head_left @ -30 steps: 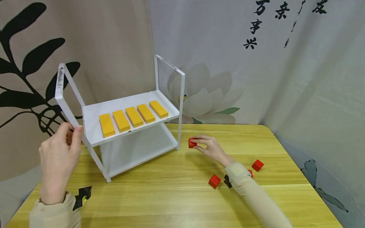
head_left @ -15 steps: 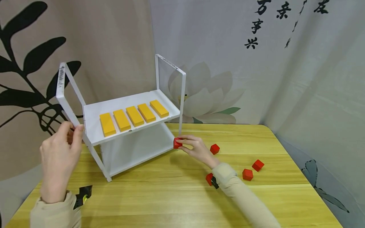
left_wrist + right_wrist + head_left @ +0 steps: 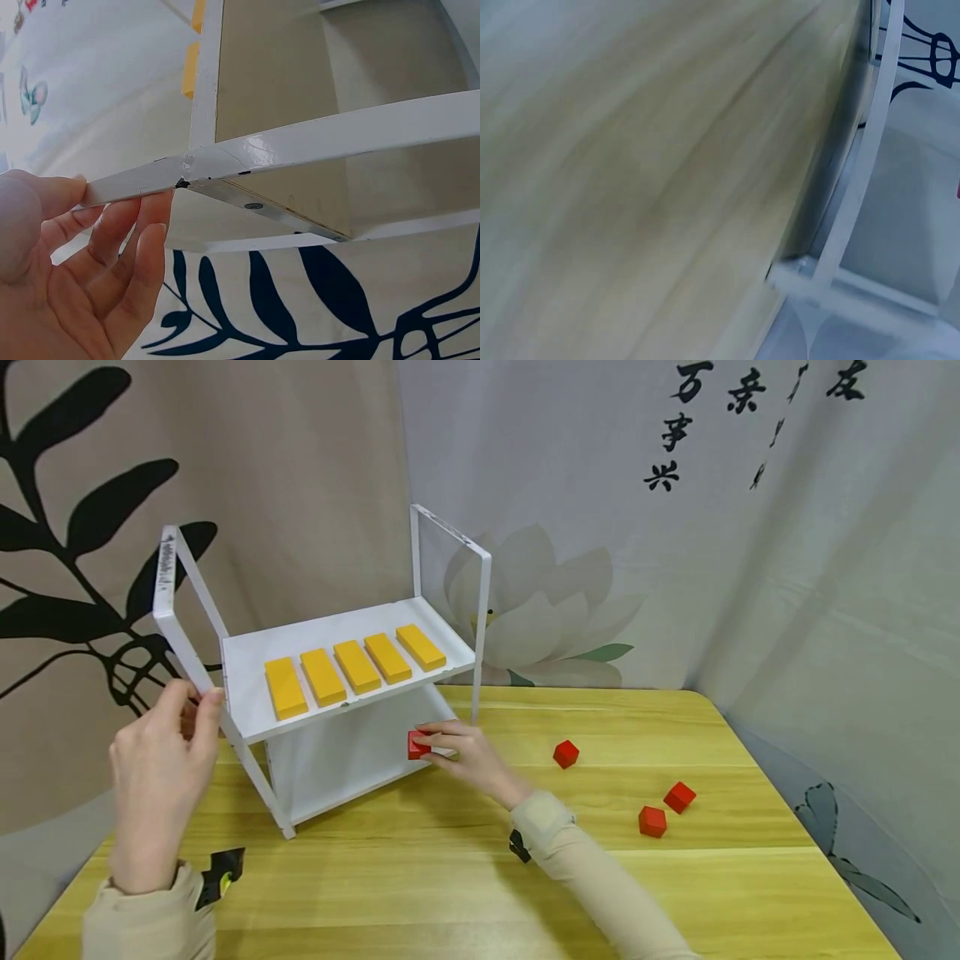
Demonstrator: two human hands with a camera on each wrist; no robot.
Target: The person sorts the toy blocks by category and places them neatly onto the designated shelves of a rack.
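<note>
Pinching a red cube (image 3: 417, 745) between thumb and fingers, the right hand (image 3: 468, 757) covers part of it and also hides the right end of the lower shelf (image 3: 337, 768) and the foot of the front right post (image 3: 482, 627). The cube shows before the lower shelf's opening; whether it touches the shelf I cannot tell. The right wrist view is blurred and leaves this hand out, with only a red sliver cut by its right edge.

The left hand (image 3: 167, 768) grips the left front post (image 3: 180, 647) of the white rack (image 3: 322, 632). From the head its fingertips are mostly hidden, but the left wrist view shows the thumb on one side and fingers on the other.

Five yellow blocks (image 3: 357, 667) lie in a row on the upper shelf; the left wrist view catches just two of their ends. Three more red cubes (image 3: 652, 822) sit apart on the wooden table (image 3: 390, 885), right of the right sleeve (image 3: 600, 885). Both sleeves run out of frame at the bottom.
</note>
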